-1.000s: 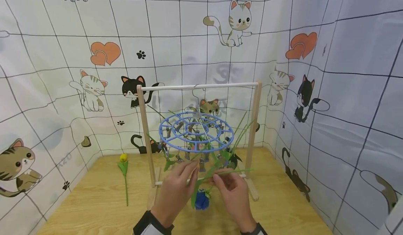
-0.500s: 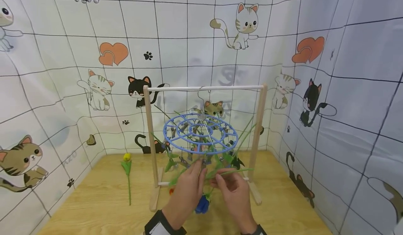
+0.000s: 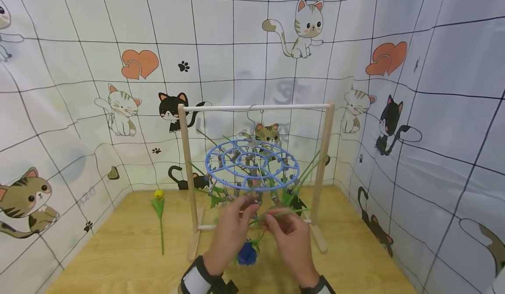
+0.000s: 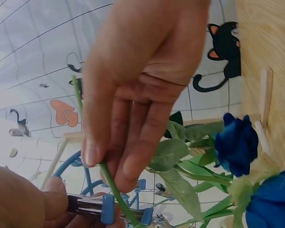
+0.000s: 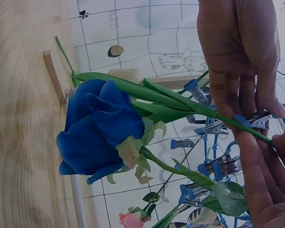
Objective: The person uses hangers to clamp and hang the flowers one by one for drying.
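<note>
In the head view my left hand [image 3: 232,228] is under the front of a blue round clip hanger [image 3: 252,184]. It pinches a metal clip with blue tips [image 4: 107,209] in the left wrist view. My right hand [image 3: 289,235], just to its right, pinches a green flower stem [image 5: 223,119] with long leaves [image 5: 166,97]. That stem crosses at the clip's tips; I cannot tell whether it lies between them. Its bloom is hidden. Below the hands hangs a blue rose [image 3: 247,253], large in the right wrist view. More clips [image 5: 221,167] dangle behind, and a pink flower [image 5: 133,218] hangs there.
The hanger hooks over the white bar [image 3: 221,108] of a wooden stand [image 3: 323,162] on a wood-grain table [image 3: 118,241]. A yellow tulip [image 3: 158,210] lies at the left. Several other stems [image 3: 309,171] stick out from the hanger. A cat-print curtain [image 3: 221,57] surrounds the table.
My left hand has come up to a clip and now pinches it. The right hand keeps the stem at nearly the same spot. The view has shifted slightly.
</note>
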Demonstrator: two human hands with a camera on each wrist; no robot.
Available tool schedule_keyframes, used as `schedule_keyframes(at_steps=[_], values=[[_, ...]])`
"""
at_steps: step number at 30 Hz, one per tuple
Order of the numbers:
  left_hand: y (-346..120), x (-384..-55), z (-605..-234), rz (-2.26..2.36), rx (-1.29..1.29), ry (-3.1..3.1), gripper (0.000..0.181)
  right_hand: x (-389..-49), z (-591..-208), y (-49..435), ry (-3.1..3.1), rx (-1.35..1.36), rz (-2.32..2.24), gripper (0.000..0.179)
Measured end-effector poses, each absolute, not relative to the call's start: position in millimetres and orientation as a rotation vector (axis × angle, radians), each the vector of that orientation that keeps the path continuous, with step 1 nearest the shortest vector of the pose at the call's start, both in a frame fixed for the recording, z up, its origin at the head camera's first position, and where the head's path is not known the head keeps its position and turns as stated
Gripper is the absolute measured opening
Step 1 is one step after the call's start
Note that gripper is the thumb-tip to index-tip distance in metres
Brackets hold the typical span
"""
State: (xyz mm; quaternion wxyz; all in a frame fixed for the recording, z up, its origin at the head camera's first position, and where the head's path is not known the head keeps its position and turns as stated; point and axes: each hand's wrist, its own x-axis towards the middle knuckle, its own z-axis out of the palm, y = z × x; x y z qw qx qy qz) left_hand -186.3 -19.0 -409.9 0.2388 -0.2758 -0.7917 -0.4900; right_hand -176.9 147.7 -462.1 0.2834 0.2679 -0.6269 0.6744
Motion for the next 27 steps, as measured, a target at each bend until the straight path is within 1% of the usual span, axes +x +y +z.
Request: schedule_keyframes(at_steps=[6,13,16,27], values=[[-27.7,-188.0,-404.0,-1.488,-0.733,-2.203,0.02,-176.9,-461.0,148.3,-1.695,0.717,1.79,0.018],[-33.9,-191.7,-407.8,-1.588,-0.675,-2.19,0.009,-177.5,-463.1,146.5,-1.716,0.74,1.781,0.015],[-35.1,-192.6,-408.5,-1.608,-0.661,-2.181,0.008,-177.1,-462.3,145.6,-1.688,0.762,1.798,0.015],[-37.1,-191.8,-409.7,-1.731,-0.566,-2.163,0.003,-174.6,-460.9,144.3,-1.731,0.678,1.789,0.015]])
